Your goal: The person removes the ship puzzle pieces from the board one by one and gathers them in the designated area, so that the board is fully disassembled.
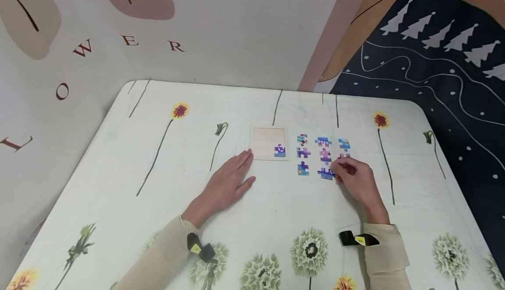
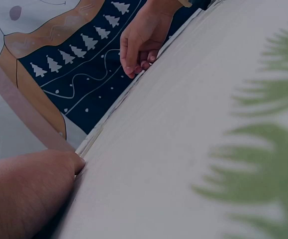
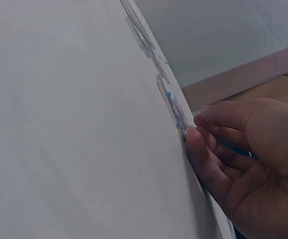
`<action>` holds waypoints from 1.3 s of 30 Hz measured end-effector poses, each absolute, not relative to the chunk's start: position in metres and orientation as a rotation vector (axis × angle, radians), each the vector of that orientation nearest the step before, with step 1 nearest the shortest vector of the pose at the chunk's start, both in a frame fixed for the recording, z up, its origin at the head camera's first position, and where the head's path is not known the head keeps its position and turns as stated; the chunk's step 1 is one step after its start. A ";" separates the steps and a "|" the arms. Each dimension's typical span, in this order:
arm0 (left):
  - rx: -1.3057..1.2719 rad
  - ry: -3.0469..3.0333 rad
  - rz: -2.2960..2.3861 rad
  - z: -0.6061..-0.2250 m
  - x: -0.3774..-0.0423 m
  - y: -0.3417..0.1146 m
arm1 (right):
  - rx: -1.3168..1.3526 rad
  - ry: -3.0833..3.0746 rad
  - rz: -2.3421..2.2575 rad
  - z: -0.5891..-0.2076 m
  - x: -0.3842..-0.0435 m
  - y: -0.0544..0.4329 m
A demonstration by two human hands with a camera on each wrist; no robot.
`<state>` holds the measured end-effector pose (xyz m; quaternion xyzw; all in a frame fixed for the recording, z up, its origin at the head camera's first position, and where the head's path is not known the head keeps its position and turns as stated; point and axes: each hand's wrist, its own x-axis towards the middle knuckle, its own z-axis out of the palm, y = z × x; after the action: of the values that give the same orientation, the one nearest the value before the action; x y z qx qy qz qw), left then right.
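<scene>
A shallow wooden puzzle tray (image 1: pixel 268 160) lies on the table, with one purple-and-blue jigsaw piece (image 1: pixel 279 151) in its lower right corner. My left hand (image 1: pixel 226 180) rests flat on the cloth with fingers stretched out, fingertips at the tray's left edge. To the right of the tray, loose jigsaw pieces (image 1: pixel 303 152) lie in rows. At the bottom of the middle column, my right hand (image 1: pixel 355 178) pinches a blue-and-purple jigsaw piece (image 1: pixel 325 174) by its right end, between thumb and forefinger. In the right wrist view the right hand (image 3: pixel 248 154) hides part of the pieces.
The table (image 1: pixel 276 206) has a white cloth printed with flowers and dandelions. Behind it hangs a pale printed wall cloth (image 1: pixel 236 31), with a dark section of white trees at the right. Black cameras (image 1: pixel 200 247) are strapped to both wrists.
</scene>
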<state>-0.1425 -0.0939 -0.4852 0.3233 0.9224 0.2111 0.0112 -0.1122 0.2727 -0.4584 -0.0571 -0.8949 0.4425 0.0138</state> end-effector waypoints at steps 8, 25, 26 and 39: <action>1.012 2.889 0.676 -0.485 -0.142 -0.094 | -0.198 -2.761 1.397 -0.456 -0.114 0.272; 1.016 2.889 0.674 -0.482 -0.141 -0.094 | -0.202 -2.731 1.342 -0.450 -0.114 0.266; 1.017 2.889 0.670 -0.482 -0.141 -0.094 | -0.193 -2.720 1.345 -0.449 -0.115 0.264; 1.028 2.871 0.677 -0.480 -0.140 -0.095 | 0.036 -2.728 1.553 -0.442 -0.149 0.200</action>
<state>-0.1398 -0.0949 -0.4802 0.3290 0.9191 0.2167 0.0090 -0.1493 0.2000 -0.4417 0.0116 -0.8689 0.4948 0.0010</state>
